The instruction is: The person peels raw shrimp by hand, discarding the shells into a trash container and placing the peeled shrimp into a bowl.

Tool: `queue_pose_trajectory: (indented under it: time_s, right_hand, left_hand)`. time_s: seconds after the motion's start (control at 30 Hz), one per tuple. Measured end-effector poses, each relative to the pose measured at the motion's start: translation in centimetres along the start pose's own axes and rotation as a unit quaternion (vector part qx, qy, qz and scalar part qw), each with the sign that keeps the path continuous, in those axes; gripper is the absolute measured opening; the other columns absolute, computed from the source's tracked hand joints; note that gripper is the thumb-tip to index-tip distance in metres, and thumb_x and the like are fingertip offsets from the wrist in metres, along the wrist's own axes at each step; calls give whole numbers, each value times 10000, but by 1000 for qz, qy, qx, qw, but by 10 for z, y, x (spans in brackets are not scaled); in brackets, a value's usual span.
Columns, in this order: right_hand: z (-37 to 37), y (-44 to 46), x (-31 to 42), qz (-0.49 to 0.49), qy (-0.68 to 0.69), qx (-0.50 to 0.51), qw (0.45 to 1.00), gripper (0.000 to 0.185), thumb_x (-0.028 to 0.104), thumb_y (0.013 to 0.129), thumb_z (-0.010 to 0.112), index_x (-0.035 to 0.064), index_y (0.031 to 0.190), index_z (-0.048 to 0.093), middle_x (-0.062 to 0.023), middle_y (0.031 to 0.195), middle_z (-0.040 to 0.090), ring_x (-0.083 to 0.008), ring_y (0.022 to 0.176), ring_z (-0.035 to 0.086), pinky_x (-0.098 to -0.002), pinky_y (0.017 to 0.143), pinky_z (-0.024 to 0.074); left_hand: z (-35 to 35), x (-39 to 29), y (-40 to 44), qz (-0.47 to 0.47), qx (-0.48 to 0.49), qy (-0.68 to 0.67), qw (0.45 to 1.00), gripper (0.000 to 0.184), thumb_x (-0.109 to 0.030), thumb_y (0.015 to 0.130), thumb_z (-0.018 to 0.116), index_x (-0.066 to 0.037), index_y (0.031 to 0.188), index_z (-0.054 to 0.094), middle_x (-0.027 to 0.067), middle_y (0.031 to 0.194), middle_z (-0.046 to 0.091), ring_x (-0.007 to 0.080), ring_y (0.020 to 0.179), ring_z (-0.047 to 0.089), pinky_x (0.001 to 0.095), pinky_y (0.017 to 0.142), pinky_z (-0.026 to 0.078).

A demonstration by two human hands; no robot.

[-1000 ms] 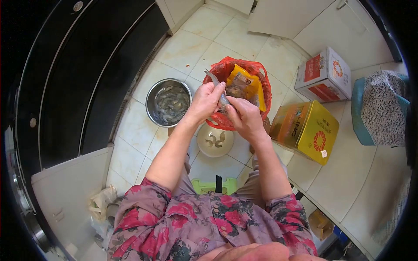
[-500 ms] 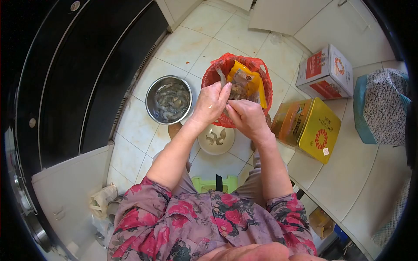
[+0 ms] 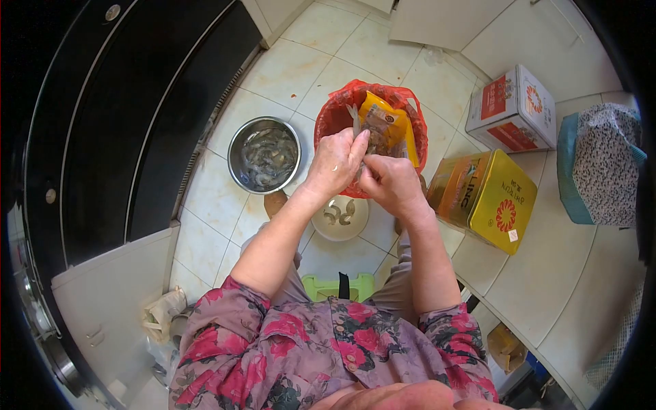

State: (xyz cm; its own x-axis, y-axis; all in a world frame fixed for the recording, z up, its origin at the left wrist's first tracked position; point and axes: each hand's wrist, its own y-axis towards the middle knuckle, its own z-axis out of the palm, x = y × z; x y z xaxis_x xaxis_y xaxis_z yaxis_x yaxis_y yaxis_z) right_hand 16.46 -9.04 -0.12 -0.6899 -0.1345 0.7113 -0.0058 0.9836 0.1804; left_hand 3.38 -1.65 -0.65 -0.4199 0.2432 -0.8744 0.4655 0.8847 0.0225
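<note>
A grey shrimp (image 3: 356,123) is gripped by my left hand (image 3: 336,164), its tail end poking up past the fingers. My right hand (image 3: 395,183) is closed at the shrimp's lower end, close against the left; the fingers hide most of the body. Both hands are over the near side of a bin lined with a red bag (image 3: 328,119), which holds yellow packaging (image 3: 384,123) and scraps. Left of the hands, a steel bowl (image 3: 265,156) contains many grey shrimp. Below them, a white bowl (image 3: 337,231) has several shrimp pieces in it.
At the right are a yellow tin (image 3: 502,198), a white and red box (image 3: 512,109) and a speckled cloth bag with teal edges (image 3: 605,164). A green stool (image 3: 318,287) shows between my legs. Black cabinet fronts (image 3: 157,89) stand at the left on the tiled floor.
Both hands have shifted slightly to the right over the bin. The shrimp has turned more upright, and less of it shows between the hands.
</note>
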Motion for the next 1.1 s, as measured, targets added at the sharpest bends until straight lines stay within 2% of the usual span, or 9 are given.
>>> queue_pose_trajectory:
  time_s: [0.17,0.43,0.53,0.6,0.67,0.73,0.87,1.03,1.1]
  right_hand:
    - [-4,1,-1,36,51,-26,998,113,102,771,589,2,723,614,-196,638,590,-346,575,606,-408,547,488]
    - [-6,3,-13,155,245,-17,957,160,130,838,611,-18,833,672,-140,601,589,-137,498,515,-289,512,443]
    - [-6,3,-9,196,267,-63,941,154,124,855,614,-15,825,674,-133,627,620,-176,508,565,-309,523,461]
    - [-3,3,-9,143,173,-124,967,135,115,859,611,-3,828,668,-133,646,628,-212,530,591,-327,531,472]
    - [0,3,-10,93,76,-184,976,115,107,862,608,9,832,662,-133,665,636,-248,553,617,-345,539,484]
    - [1,5,-12,37,-28,-262,964,78,94,869,598,35,837,639,-134,712,647,-304,614,635,-377,558,500]
    - [7,6,-21,3,-104,-280,954,52,96,856,618,45,857,630,-134,736,647,-298,631,637,-378,571,509]
    - [17,8,-19,-48,-125,-252,958,67,92,848,624,40,888,638,-129,747,653,-294,660,651,-381,591,518]
    - [18,9,-17,-47,-116,-251,960,78,89,847,623,36,902,641,-127,748,656,-296,670,654,-385,600,521]
  left_hand:
    - [2,-5,0,13,-5,-2,1000,364,-267,966,515,42,780,561,274,712,601,457,721,600,492,610,460]
    - [0,-10,-5,90,-40,-87,991,286,-249,975,525,20,900,585,205,744,630,396,676,615,425,596,478]
    - [4,-1,-3,98,-107,-103,984,274,-259,986,523,-3,913,584,146,729,625,308,637,621,392,586,474]
    - [10,-1,-1,67,-84,-192,976,297,-306,1014,482,-56,893,586,0,609,545,72,491,489,238,468,394]
    - [9,-2,-1,63,-59,-236,968,282,-318,1019,473,-72,957,597,-15,592,543,50,468,485,193,444,384]
    - [1,-4,0,-125,54,-442,887,233,-268,1007,506,-53,997,598,15,669,590,53,477,521,185,436,413]
    - [11,-10,-2,-217,55,-587,778,202,-224,984,547,-38,1059,576,46,810,632,90,608,622,203,494,525]
    - [11,2,0,-180,33,-568,802,189,-176,949,601,-15,1048,583,55,916,648,107,640,638,231,558,564]
    - [7,-4,2,-153,-33,-427,891,166,-151,937,607,-4,1009,581,54,876,638,106,653,635,242,565,557]
